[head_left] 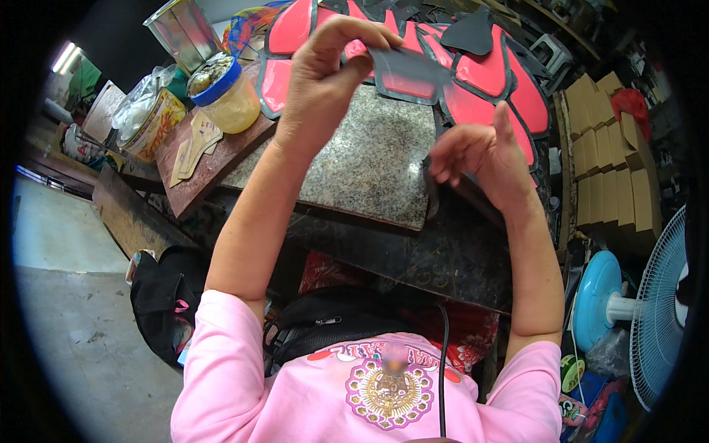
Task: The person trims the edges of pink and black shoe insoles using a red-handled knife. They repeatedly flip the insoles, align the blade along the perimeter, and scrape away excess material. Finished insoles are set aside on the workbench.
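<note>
Above the far edge of the speckled stone slab, my left hand pinches a thin dark grey piece between thumb and fingertips. The piece is blurred and looks partly see-through over the pink pieces behind it. My right hand is raised over the slab's right side, its thumb pointing up, apart from loosely bent, blurred fingers. I see nothing in it. Just below those fingers, a dark narrow thing lies along the slab's right edge. Several pink pieces with dark borders spread behind and right of the slab.
A blue-rimmed plastic jar and a metal can stand at the back left. Tan cut-out templates lie on a reddish board. To the right are cardboard boxes and a fan.
</note>
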